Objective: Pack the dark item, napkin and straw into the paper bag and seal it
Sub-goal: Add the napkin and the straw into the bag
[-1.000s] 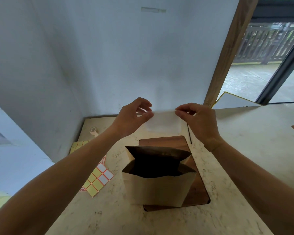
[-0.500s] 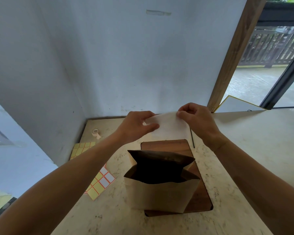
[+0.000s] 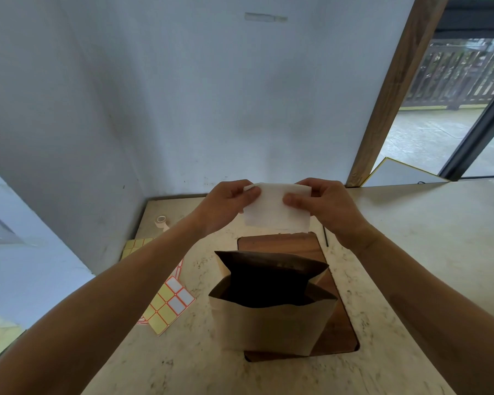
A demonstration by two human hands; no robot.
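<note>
My hands, left [image 3: 231, 201] and right [image 3: 321, 202], pinch the napkin's [image 3: 275, 212] top corners, holding it up toward the bench's [image 3: 411, 252] far edge, beyond the open bag [image 3: 271, 323]. It looks light and floppy, so I would keep hold of the corners.

Two bare forearms reach in from the lower corners of the head view, uncovered from elbow to wrist, with no sleeves showing. The left hand [image 3: 228, 206] and right hand [image 3: 324, 208] wear no gloves; nails are short and unpainted on the visible thumbs.
</note>
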